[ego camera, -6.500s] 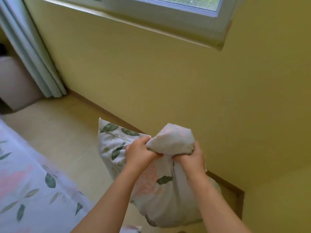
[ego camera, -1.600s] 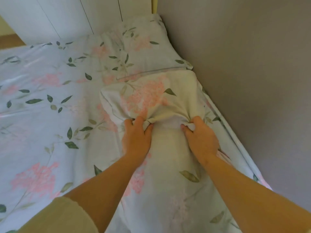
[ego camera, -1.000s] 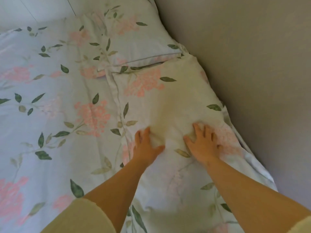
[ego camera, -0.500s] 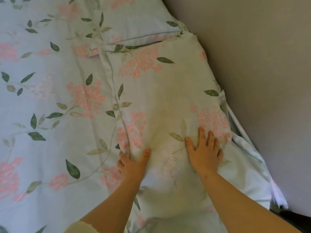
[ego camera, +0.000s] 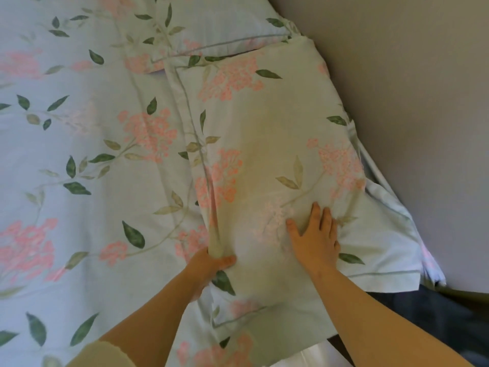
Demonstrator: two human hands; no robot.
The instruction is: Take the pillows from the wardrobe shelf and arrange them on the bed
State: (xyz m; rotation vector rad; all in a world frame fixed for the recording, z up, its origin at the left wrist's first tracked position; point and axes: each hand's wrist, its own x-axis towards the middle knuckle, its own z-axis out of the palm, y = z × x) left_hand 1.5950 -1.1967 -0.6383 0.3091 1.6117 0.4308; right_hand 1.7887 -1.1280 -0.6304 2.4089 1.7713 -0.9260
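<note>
A pale blue pillow [ego camera: 267,133] printed with pink flowers and green leaves lies flat on the bed [ego camera: 79,160], along the wall side. A second pillow [ego camera: 211,25] in the same print lies just beyond it, their edges touching. My left hand [ego camera: 211,263] pinches a raised fold of the near pillow's left edge. My right hand [ego camera: 313,237] rests flat on the pillow's lower half, fingers spread.
A grey wall [ego camera: 412,102] runs along the right side of the bed. A dark gap [ego camera: 436,319] shows between the bed's corner and the wall at the lower right. The bedcover carries the same floral print as the pillows.
The pillow was set down on the bed and flattened. My hands slid toward its near end; the left closed on the pillow's left edge, while the right stays flat.
</note>
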